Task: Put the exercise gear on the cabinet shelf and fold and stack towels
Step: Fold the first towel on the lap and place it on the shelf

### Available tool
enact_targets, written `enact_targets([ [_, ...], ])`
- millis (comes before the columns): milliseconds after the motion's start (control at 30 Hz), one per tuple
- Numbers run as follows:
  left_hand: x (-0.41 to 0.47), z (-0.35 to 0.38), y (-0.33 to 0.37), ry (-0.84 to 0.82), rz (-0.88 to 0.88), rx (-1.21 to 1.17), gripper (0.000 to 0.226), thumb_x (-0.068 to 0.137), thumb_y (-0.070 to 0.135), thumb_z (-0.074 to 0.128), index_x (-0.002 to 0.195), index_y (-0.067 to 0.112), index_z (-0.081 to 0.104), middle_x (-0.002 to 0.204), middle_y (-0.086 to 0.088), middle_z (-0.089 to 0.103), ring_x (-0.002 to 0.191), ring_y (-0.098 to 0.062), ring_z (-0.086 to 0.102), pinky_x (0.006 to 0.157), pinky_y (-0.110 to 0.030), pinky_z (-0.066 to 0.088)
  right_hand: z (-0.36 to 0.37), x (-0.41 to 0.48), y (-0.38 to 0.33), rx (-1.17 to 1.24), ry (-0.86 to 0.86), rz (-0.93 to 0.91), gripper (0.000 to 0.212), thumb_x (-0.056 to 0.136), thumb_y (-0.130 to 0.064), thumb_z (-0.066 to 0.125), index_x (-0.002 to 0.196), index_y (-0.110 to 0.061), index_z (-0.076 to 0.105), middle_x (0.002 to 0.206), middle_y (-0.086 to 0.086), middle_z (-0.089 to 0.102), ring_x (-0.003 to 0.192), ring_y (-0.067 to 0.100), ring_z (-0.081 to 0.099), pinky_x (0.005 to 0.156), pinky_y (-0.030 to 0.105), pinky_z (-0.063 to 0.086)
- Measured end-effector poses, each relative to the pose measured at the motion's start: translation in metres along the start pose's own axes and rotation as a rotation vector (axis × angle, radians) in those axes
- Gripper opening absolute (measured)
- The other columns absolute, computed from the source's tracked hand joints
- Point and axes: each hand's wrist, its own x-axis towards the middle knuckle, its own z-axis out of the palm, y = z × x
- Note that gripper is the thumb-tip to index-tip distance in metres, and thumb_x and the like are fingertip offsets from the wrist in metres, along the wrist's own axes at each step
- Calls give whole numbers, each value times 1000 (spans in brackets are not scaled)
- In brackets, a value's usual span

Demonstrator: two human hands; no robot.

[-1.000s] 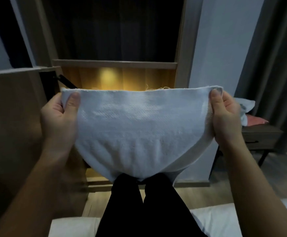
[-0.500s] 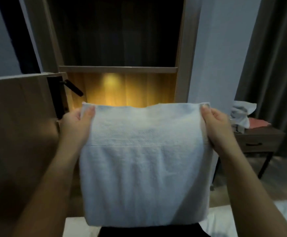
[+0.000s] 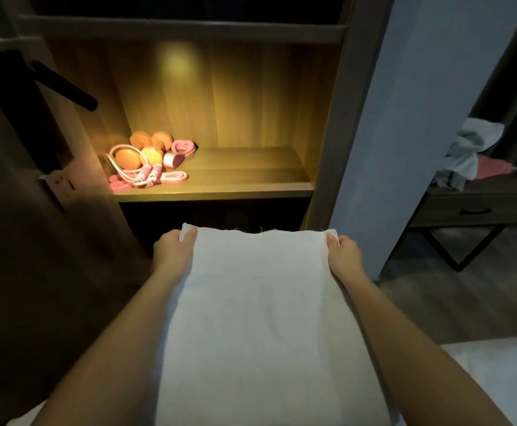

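Holding the white towel [image 3: 263,318] out flat just below and in front of the lit cabinet shelf [image 3: 245,179], the person has both grips closed on it: the left hand [image 3: 171,253] pinches the far left corner, thumb on top, and the right hand [image 3: 343,256] pinches the far right corner likewise. On the shelf's left end sits the exercise gear [image 3: 149,162], orange rounded pieces tangled with pink bands, and well right of the shelf a dark desk [image 3: 472,207] carries crumpled clothes [image 3: 469,149].
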Motion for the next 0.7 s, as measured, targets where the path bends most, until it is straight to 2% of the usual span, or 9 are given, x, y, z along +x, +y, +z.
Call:
enact_targets([
  [67,5,20,-25,-85,-80,58,39,100,44,43,109,9,58,89,-3,58,85,-24,57,72,-35,46,18,10,18,-85,-60,77,50,104,-43,30,121,-3,56,116,17,61,95,26,55,81,35,41],
  [167,8,43,-60,-197,-264,175,51,100,44,42,117,0,60,112,-19,62,102,-36,56,82,-38,43,42,12,44,-141,-163,224,56,104,-43,27,130,-1,52,128,21,57,115,35,54,94,40,41],
  [233,9,51,-69,-216,-332,169,50,98,45,45,118,2,61,115,-18,62,101,-35,56,82,-36,43,50,11,54,-113,-202,275,54,105,-41,28,132,1,51,132,21,55,120,36,52,101,42,39],
  [400,1,55,-73,-326,-462,147,45,93,51,50,117,13,56,107,-9,59,83,-22,53,77,-34,40,53,4,62,-75,-258,447,52,103,-43,35,139,-8,46,135,15,52,121,34,52,103,47,41],
  [467,-7,53,-74,-359,-538,137,53,94,54,47,126,12,53,104,-6,55,86,-23,52,78,-36,40,52,0,61,-115,-291,477,50,103,-42,35,140,-9,43,137,15,51,123,33,51,101,44,40],
  [600,-25,45,-76,-333,-454,225,47,98,49,43,123,11,54,83,1,51,78,-18,52,72,-33,41,42,-11,58,-209,-347,441,47,104,-38,36,138,-8,44,136,15,52,119,32,52,96,40,41],
  [700,-51,28,-79,-358,-426,325,46,97,52,44,118,12,55,85,0,52,76,-16,52,65,-30,41,31,-28,62,-247,-357,403,47,103,-37,38,139,-8,42,138,15,50,122,33,51,99,41,41],
])
